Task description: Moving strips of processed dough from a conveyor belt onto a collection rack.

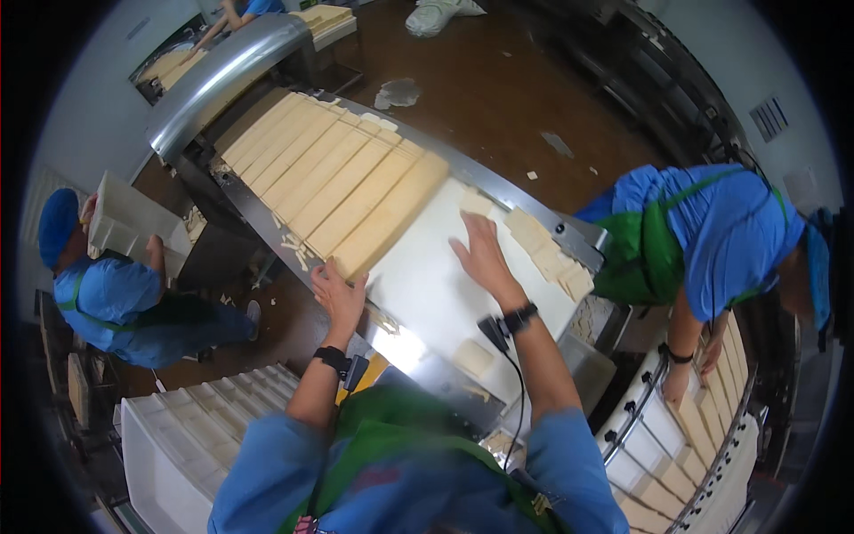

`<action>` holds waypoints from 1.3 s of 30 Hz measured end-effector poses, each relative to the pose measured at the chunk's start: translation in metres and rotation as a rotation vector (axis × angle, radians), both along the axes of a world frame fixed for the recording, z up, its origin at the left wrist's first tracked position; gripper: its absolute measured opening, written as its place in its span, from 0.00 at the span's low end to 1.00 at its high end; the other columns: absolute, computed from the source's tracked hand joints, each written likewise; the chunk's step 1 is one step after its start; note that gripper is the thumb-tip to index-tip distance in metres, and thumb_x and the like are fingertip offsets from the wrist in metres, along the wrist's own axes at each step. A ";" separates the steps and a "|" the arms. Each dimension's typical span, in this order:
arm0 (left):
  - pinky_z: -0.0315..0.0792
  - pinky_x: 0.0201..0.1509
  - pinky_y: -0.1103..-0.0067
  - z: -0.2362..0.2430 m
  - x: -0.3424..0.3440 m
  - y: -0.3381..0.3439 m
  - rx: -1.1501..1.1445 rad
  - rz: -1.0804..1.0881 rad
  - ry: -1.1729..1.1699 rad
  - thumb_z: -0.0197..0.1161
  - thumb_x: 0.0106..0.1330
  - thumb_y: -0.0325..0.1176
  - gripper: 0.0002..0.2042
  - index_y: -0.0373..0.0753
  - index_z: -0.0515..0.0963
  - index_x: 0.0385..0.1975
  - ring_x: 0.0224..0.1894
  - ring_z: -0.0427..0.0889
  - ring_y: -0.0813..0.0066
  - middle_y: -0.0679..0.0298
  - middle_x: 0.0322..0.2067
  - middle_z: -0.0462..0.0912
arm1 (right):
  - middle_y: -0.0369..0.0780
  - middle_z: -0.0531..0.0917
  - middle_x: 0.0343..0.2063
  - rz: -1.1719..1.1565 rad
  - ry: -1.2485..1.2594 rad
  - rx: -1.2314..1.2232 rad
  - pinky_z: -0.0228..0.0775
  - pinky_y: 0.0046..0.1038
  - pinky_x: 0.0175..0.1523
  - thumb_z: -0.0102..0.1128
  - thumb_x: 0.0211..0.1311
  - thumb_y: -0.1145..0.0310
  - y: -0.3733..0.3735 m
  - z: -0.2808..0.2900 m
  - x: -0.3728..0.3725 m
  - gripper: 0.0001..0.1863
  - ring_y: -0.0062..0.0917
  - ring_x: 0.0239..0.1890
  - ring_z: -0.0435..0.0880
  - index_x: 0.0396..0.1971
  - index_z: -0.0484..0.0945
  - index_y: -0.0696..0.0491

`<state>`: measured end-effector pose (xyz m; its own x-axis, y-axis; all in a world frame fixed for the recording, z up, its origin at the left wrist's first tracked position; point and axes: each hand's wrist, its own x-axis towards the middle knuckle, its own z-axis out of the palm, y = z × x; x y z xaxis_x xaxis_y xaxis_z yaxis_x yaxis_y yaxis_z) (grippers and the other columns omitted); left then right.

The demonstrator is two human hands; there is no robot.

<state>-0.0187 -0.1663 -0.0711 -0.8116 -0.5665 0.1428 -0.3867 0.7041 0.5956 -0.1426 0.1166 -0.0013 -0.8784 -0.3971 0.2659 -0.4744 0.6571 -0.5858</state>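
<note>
A row of long pale-beige dough-like strips (329,178) lies crosswise on a white conveyor belt (418,285), with small crumbs along its left edge. My left hand (338,289) touches the near corner of the last strip, fingers apart and curved. My right hand (480,249) is over the bare belt to the right of the row, fingers apart, its fingertips near a small pale piece. Several short flat pieces (543,249) lie along the belt's right edge.
A co-worker (107,294) at left holds a white crate (142,227). Another (694,222) bends at right over a rack (685,445) of strips. A person (249,9) works beyond a metal hood (222,67). Stacked white trays (196,427) stand at lower left. Scraps dot the brown floor (471,89).
</note>
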 end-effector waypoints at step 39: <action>0.68 0.68 0.57 0.048 0.047 0.228 0.101 -0.959 0.116 0.79 0.50 0.32 0.38 0.44 0.73 0.66 0.64 0.70 0.41 0.48 0.63 0.69 | 0.57 0.77 0.50 -1.233 0.199 -0.069 0.68 0.50 0.59 0.67 0.67 0.62 0.201 0.010 0.238 0.30 0.54 0.50 0.76 0.60 0.71 0.66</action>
